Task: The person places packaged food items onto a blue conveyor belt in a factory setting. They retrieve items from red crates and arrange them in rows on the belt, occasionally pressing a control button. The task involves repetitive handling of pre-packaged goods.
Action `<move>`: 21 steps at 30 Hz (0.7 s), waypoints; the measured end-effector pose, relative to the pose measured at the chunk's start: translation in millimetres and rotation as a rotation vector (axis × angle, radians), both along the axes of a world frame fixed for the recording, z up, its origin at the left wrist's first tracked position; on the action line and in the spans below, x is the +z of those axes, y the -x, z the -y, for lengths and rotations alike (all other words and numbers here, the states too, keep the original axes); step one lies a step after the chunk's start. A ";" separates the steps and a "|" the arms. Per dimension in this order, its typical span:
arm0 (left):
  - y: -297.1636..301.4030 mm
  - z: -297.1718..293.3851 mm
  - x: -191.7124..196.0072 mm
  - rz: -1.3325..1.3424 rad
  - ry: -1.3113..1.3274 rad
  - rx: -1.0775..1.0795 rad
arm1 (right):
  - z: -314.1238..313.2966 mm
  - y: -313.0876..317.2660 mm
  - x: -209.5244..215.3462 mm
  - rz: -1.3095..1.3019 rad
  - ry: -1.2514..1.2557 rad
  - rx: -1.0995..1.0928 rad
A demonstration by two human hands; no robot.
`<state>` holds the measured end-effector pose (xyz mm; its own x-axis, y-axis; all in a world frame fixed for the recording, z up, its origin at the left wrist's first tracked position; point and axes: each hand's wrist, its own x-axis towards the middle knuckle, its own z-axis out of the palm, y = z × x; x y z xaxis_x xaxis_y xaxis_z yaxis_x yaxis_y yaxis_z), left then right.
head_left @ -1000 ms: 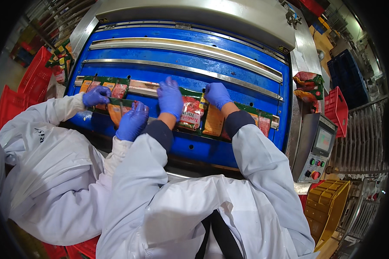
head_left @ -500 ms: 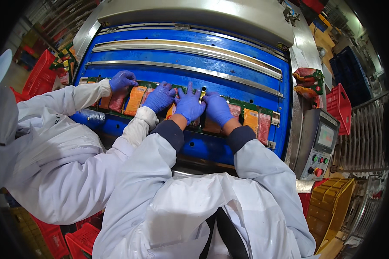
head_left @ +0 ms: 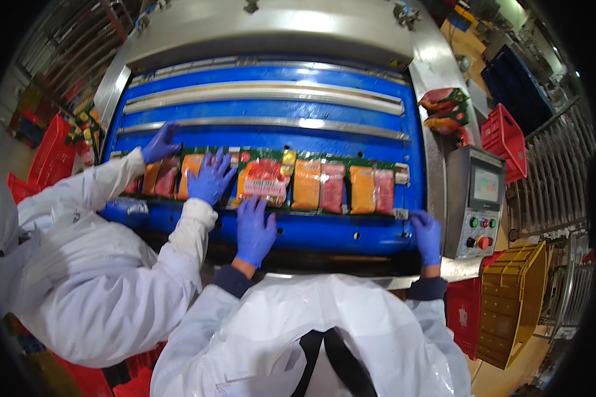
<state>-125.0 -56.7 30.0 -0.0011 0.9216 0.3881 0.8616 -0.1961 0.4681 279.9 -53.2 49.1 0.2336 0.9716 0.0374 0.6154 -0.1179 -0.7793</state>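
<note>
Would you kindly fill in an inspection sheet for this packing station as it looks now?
Surface: blue machine bed, steel bars across it.
Job's things: row of sealed food packs along the front edge.
Clutter: loose packs on the right ledge.
Grippers: left hand and right hand, blue-gloved, rest on the bed's front edge, holding nothing.
Cables: nothing seen.
Surroundings: co-worker's gloved hand on packs; control panel; red crates; yellow crate.

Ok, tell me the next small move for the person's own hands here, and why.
Probably lift both hands clear. The left hand and right hand rest on the blue front edge, while the row of pouches already lies lined up; the co-worker's hand is on the pouches further left.
</note>
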 end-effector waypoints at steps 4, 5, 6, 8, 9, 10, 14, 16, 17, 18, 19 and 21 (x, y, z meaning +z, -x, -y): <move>11.3 13.6 -2.1 0.067 0.164 0.169 | 17.0 -11.2 -14.4 0.299 -0.028 -0.019; 17.0 16.3 -2.1 0.015 0.291 0.227 | 16.7 -9.4 -25.0 0.378 0.027 -0.022; 19.6 15.8 -3.0 -0.034 0.427 0.277 | 15.3 -8.7 -30.9 0.462 0.108 0.012; 17.3 14.3 -9.3 -0.163 0.429 0.342 | 15.8 -6.9 -47.1 0.567 0.195 0.070; 17.4 12.7 -13.5 -0.229 0.435 0.379 | 18.0 -2.1 -49.0 0.628 0.252 0.060; 18.2 9.0 -17.3 -0.261 0.502 0.346 | 16.7 2.8 -50.9 0.688 0.309 0.049; 24.5 8.3 -25.9 -0.437 0.679 0.270 | 11.1 14.5 -47.4 0.722 0.439 0.077; 25.9 4.0 -29.5 -0.512 0.710 0.230 | 10.5 13.8 -48.7 0.744 0.456 0.090; 28.8 0.6 -32.2 -0.532 0.726 0.204 | 10.5 14.9 -48.0 0.744 0.472 0.089; 30.6 -1.7 -35.3 -0.552 0.741 0.177 | 10.6 15.8 -46.9 0.745 0.488 0.089; 31.2 -1.4 -35.0 -0.573 0.738 0.169 | 11.4 17.1 -46.8 0.747 0.490 0.092; 31.4 -2.1 -34.6 -0.613 0.731 0.154 | 13.6 18.5 -46.3 0.752 0.492 0.096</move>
